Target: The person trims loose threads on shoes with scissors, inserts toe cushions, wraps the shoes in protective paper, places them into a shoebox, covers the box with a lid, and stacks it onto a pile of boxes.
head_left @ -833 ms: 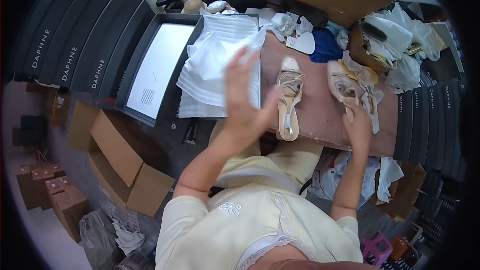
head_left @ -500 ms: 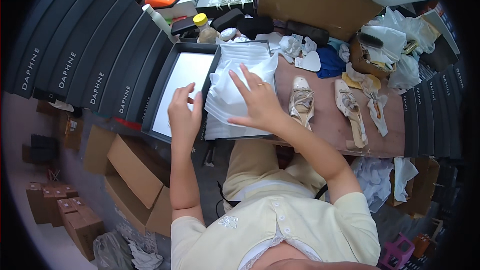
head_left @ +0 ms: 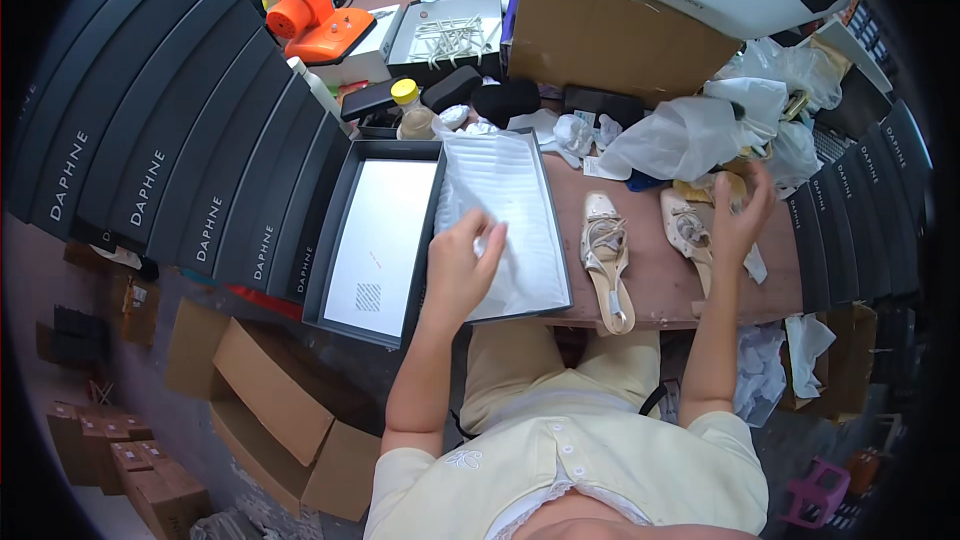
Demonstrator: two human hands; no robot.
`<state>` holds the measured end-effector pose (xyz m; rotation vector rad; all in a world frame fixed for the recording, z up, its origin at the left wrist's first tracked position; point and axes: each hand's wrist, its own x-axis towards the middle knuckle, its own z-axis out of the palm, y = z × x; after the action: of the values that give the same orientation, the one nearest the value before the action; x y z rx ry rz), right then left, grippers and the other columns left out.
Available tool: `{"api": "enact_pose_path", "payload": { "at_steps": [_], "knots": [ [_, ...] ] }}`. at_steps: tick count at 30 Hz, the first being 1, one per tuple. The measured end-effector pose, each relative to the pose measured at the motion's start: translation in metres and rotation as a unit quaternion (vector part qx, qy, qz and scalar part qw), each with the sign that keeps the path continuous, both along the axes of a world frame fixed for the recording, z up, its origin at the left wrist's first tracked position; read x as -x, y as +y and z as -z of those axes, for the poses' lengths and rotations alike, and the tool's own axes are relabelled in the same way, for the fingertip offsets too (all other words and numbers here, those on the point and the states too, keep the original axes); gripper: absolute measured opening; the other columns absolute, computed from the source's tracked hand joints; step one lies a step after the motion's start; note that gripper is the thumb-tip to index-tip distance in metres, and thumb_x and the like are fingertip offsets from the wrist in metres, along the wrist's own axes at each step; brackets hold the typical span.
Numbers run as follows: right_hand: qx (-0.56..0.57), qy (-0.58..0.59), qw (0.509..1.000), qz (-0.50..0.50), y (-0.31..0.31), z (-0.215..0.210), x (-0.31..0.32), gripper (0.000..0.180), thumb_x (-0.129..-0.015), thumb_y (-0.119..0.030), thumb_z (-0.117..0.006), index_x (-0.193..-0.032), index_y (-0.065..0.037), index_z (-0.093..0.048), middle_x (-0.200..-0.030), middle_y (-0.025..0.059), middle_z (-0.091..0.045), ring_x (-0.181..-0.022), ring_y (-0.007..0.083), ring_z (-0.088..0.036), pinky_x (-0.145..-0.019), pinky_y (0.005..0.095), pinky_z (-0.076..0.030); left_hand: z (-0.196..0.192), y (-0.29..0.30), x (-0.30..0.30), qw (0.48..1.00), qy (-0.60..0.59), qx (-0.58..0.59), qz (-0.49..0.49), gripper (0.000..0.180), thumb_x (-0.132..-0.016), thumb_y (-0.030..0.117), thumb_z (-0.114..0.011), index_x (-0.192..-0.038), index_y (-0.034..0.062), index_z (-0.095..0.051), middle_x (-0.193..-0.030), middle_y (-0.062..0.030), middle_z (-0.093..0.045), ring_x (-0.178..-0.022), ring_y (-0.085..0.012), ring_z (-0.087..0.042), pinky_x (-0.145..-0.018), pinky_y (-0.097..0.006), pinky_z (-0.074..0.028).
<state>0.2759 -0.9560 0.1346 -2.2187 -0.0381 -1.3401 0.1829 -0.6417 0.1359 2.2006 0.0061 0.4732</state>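
My left hand is curled over the near left side of the open black shoe box; its fingers meet the edge of a thin white lining sheet. Ribbed white padding lies in that box. My right hand is above the right-hand shoe, its fingers apart and nothing seen in them. A blurred, translucent white wrapping piece is beyond that hand, apart from it. Two pale lace-up slingback shoes lie on the table: the left shoe is in full view, the right shoe partly covered by my hand.
The box lid, white inside, lies left of the box. Dark shoe boxes stand in rows at left and right. Behind are a yellow-capped bottle, a large carton and heaped plastic bags. An open carton is below.
My right hand has moved from the box to the right, over the shoes. The crumpled white wrapping has left the box and is now at the right. My left hand has moved from lid to box.
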Motion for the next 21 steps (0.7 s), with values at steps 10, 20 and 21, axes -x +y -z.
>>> {"api": "enact_pose_path", "payload": {
  "at_steps": [10,20,21],
  "knots": [
    [0.301,0.35,0.795,-0.393,0.186,0.075,0.05,0.043,-0.077,-0.018,-0.059,-0.118,-0.004,-0.05,-0.121,0.0188,-0.05,-0.111,0.0334,-0.047,-0.09,0.0417,-0.04,-0.025,-0.103,-0.025,0.886,0.045,-0.188,0.421,0.021,-0.079,0.012,-0.062,-0.098,0.0026,-0.058,-0.098,-0.0156,-0.062,-0.095,-0.0341,-0.058,-0.096,-0.05,-0.036],
    [-0.034,0.294,0.735,-0.61,0.143,0.027,-0.007,0.039,-0.066,0.013,-0.051,-0.096,-0.007,-0.067,-0.102,0.0112,-0.062,-0.092,0.0286,-0.058,-0.081,0.0349,-0.047,0.021,0.007,-0.024,0.984,-0.109,0.13,-0.046,0.034,-0.085,0.021,-0.061,-0.109,-0.0025,-0.056,-0.11,-0.0162,-0.058,-0.101,-0.0247,-0.057,-0.086,-0.033,-0.044],
    [-0.069,0.235,0.737,-0.63,0.133,0.012,-0.003,0.036,-0.067,0.013,-0.052,-0.094,-0.006,-0.066,-0.102,0.0098,-0.062,-0.097,0.027,-0.057,-0.083,0.0338,-0.046,0.022,0.011,-0.029,0.968,-0.086,0.227,-0.065,0.037,-0.087,0.028,-0.061,-0.107,-0.0031,-0.056,-0.104,-0.0154,-0.06,-0.095,-0.023,-0.059,-0.08,-0.034,-0.047]
  ]
}}
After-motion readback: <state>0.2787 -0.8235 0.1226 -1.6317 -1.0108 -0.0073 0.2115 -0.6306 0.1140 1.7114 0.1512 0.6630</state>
